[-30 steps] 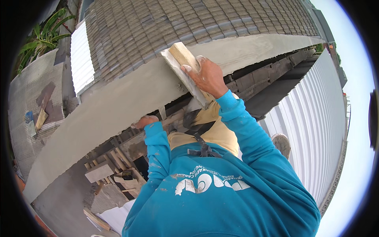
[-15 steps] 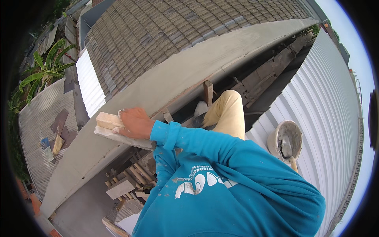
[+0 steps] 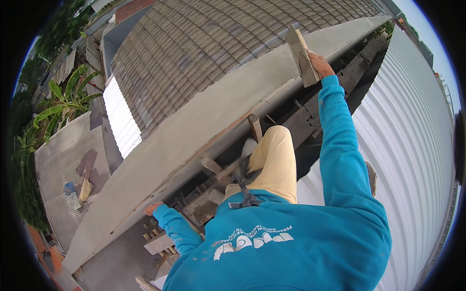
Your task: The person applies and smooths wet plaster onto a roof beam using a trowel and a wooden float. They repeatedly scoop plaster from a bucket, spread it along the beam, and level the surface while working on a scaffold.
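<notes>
My right hand is closed around the back of a wooden plastering float, a flat board with a grip. That arm reaches far out to the upper right. The float stands tilted, its board over the far part of the smooth grey plastered wall top. At the lower left my left hand rests against the inner edge of the wall, holding no tool; its fingers show only small. Behind my right arm, most of a mortar bucket is hidden, with just its rim side showing.
Brown roof tiles border the wall's far side. On my right lies white corrugated metal roofing. Wooden stubs stick up by my bent leg, above a dark gap. Bamboo poles and planks lie lower down.
My right hand has swung the float from the left part of the wall to its far upper right. My left hand, hidden before, now shows at the wall's edge.
</notes>
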`<state>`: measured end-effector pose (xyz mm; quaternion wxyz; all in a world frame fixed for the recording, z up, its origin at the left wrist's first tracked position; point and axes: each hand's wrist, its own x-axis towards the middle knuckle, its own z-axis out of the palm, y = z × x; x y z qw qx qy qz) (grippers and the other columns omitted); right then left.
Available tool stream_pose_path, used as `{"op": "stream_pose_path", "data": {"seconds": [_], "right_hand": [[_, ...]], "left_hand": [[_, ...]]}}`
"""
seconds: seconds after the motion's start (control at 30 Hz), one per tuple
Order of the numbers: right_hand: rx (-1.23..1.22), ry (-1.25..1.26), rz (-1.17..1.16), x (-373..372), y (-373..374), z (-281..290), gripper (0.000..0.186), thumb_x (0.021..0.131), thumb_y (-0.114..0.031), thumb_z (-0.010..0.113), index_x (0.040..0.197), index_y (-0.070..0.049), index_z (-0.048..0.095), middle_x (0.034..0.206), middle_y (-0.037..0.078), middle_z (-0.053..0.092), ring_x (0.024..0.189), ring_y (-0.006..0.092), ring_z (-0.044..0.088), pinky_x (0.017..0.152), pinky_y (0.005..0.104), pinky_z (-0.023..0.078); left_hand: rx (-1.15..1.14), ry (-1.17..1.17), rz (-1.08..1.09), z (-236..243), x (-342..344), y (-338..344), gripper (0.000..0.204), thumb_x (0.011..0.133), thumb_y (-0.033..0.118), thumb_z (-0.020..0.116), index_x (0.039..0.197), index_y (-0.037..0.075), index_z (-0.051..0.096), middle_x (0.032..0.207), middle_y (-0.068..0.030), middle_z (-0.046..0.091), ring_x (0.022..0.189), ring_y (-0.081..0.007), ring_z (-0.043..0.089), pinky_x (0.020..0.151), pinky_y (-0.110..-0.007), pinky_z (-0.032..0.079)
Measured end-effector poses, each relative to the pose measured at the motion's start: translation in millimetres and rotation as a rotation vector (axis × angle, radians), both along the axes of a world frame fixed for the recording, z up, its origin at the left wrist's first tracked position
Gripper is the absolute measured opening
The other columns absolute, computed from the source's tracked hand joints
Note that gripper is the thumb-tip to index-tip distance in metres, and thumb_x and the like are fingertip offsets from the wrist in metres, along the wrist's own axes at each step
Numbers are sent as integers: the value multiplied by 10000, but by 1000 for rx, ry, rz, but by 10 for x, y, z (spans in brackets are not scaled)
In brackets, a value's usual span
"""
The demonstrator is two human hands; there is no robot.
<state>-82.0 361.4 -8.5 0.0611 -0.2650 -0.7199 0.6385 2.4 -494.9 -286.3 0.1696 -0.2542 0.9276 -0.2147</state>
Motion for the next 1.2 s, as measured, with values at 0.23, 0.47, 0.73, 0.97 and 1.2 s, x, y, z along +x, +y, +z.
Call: {"op": "stream_pose_path", "data": {"seconds": [0.23,0.47,0.73,0.97,1.2], "right_hand": [[486,-160,27,-151,1273,39,523,976,-459,519,1290,-47,591,1070,90,670,863,165,639,734,314,523],[709,-348,100,-434,2121,-56,664,928,-575,527,1347,-61,550,1255,125,613,1156,215,551,1003,346,403],[809,-457,188,-662,2041,14,663,934,-551,511,1366,-48,527,1307,154,576,1209,247,521,1037,353,372],[628,-420,181,-563,1427,53,703,904,-540,571,1345,6,532,1219,166,614,1103,228,569,977,340,414],[769,-377,241,-452,284,171,688,876,-554,598,1261,16,607,1114,188,650,1025,251,603,922,364,453]], "left_hand": [[292,591,241,517,-173,-48,459,711,243,761,1076,-11,648,1100,-202,641,967,-367,640,840,-484,517],[128,282,288,830,-328,198,415,850,333,615,1191,97,625,1182,-63,651,1073,-286,631,953,-401,491],[109,401,346,623,-358,101,415,866,341,596,1199,93,616,1194,-63,642,1080,-285,623,954,-403,490],[129,449,344,537,-433,111,416,880,347,579,1206,89,608,1205,-63,634,1087,-285,617,954,-404,490],[194,556,370,433,-449,74,418,894,353,562,1213,86,599,1216,-62,627,1094,-284,610,955,-406,489]]}}
